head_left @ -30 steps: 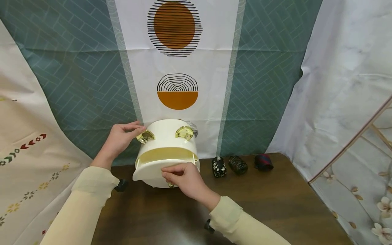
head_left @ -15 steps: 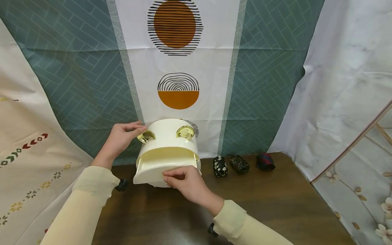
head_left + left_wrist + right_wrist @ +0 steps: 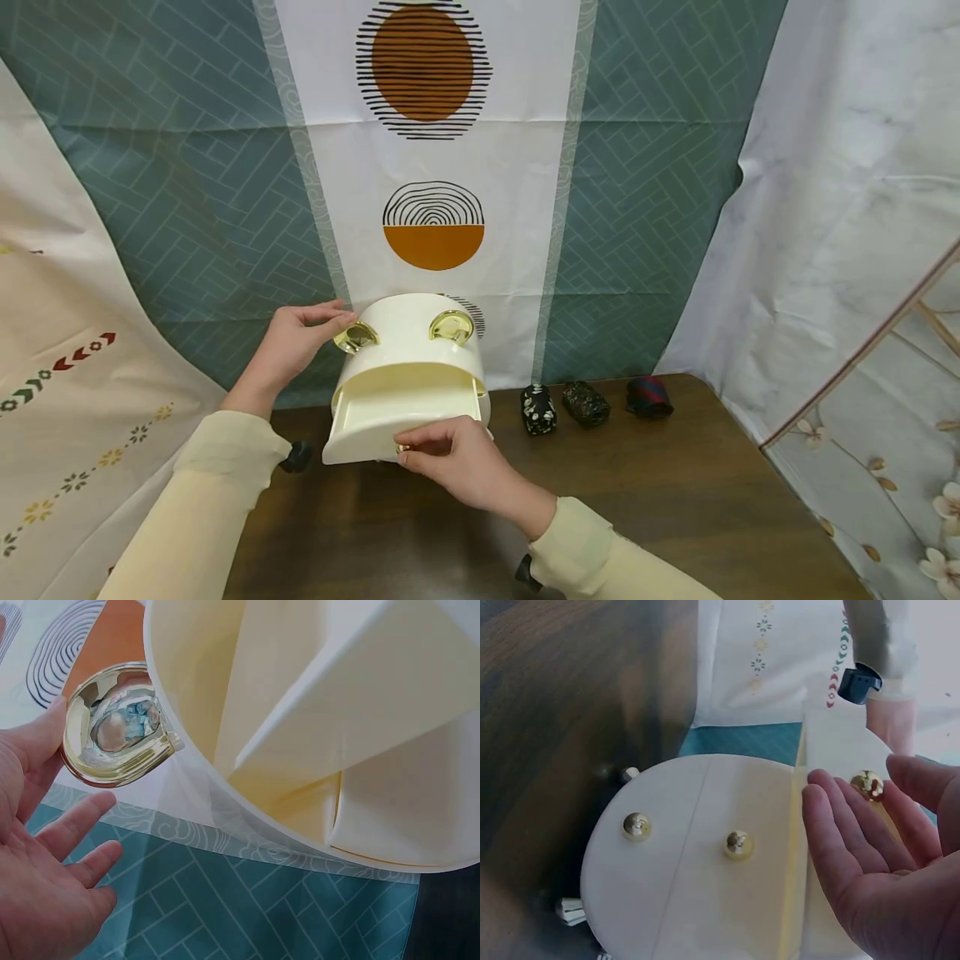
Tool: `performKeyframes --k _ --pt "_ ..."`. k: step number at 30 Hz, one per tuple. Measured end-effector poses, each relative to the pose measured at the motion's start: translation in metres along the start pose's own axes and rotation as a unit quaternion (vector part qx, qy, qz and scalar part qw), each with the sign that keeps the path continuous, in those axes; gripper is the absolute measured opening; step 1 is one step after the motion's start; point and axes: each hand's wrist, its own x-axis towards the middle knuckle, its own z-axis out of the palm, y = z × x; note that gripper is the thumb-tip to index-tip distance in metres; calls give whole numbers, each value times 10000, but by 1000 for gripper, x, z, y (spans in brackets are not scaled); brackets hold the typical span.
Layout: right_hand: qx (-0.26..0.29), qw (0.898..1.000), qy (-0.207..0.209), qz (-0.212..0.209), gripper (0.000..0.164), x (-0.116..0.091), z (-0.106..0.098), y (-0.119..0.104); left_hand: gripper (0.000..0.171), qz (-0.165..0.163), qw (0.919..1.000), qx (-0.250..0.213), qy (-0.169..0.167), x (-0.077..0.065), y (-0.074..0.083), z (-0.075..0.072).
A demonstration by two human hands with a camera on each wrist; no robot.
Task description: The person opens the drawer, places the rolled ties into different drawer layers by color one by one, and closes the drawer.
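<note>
A rounded white drawer box (image 3: 408,329) with two gold ear-shaped pieces on top stands against the back cloth. Its top drawer (image 3: 367,437) is pulled well out, and the inside looks bare. My left hand (image 3: 300,337) holds the left gold ear (image 3: 120,727) between thumb and forefinger, its other fingers loosely spread. At the drawer's front, my right hand (image 3: 461,462) pinches the small gold knob (image 3: 867,785) between thumb and finger. Lower on the front, two more gold knobs show in the right wrist view, one being the middle knob (image 3: 739,844).
Right of the box on the brown wooden table (image 3: 637,500) lie three rolled patterned cloths: a black floral roll (image 3: 538,410), a dark speckled roll (image 3: 587,404) and a red-and-blue striped roll (image 3: 649,397). Hanging cloths (image 3: 645,208) border the table at the back and sides.
My right hand has drawn the top drawer further out toward me, so more of its inside shows. The left hand stays on the gold ear.
</note>
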Motion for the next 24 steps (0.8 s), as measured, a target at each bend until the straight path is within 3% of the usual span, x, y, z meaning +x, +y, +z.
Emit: performKeyframes --k 5,9,11,14,18,21,24 --pt "-211 9958 -889 22 38 0 -13 0 56 -69 10000 11 -16 1 -2 1" --pt "-474 9843 -1699 82 47 -2 -36 -21 54 -83 10000 0 1 -1 2 1" --pt "-636 9816 -1802 38 44 -1 -50 -33 54 -82 10000 -44 5 -3 6 1" --pt "-949 9856 -1398 -72 38 3 -73 -47 53 -70 9999 -105 -25 -9 14 0" --pt "-1365 9905 -144 -50 31 15 -105 -47 52 -61 9999 -146 -60 -15 22 0" --pt "-1645 9836 708 190 28 26 -125 -32 52 -36 9999 -143 -67 -11 16 0" --pt "-1971 9690 1387 544 27 35 -137 -9 54 -15 9999 -142 -72 -4 7 -1"
